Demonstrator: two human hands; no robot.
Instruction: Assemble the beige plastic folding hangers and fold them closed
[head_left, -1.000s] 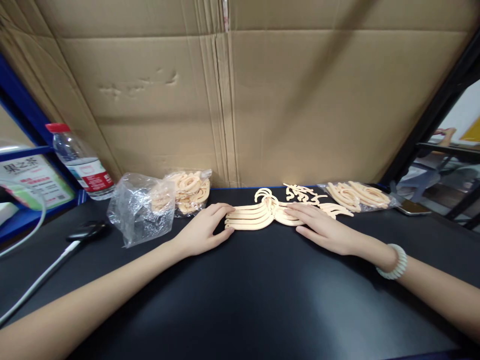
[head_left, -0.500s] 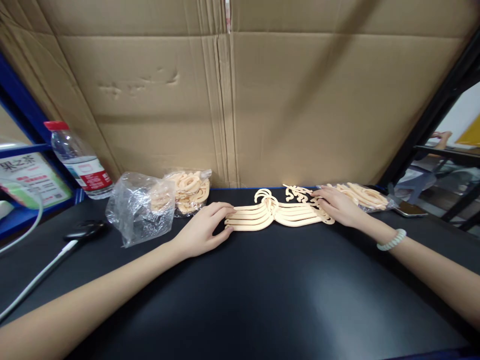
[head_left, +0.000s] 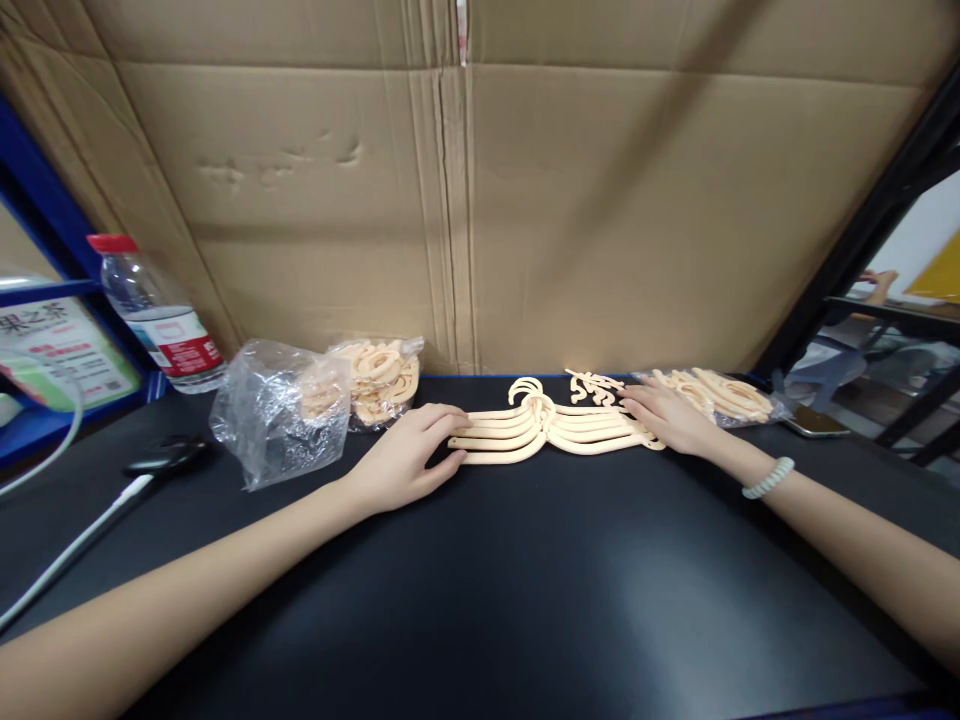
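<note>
Several beige clothes hangers (head_left: 499, 440) lie nested on the black table, curved arms spreading to both sides and hooks (head_left: 525, 388) bunched at the back centre. My left hand (head_left: 409, 455) grips their left ends, the thumb at the front and the fingers along the back. At the other side my right hand (head_left: 671, 412) lies over the right ends, fingers bent across them; its thumb is hard to make out. A looped end (head_left: 651, 441) shows just below that hand. Behind the stack are small beige curly pieces (head_left: 594, 386).
Bags of beige parts lie at the back left (head_left: 379, 380) and right (head_left: 724, 395). A crumpled clear plastic bag (head_left: 281, 415), a red-capped bottle (head_left: 172, 330) and a black device with a white cable (head_left: 165, 457) are at left. A phone (head_left: 817, 422) lies right; cardboard (head_left: 637, 200) stands behind.
My right hand has shifted slightly left and inward over the right ends, covering more of the looped end. My left hand stays put.
</note>
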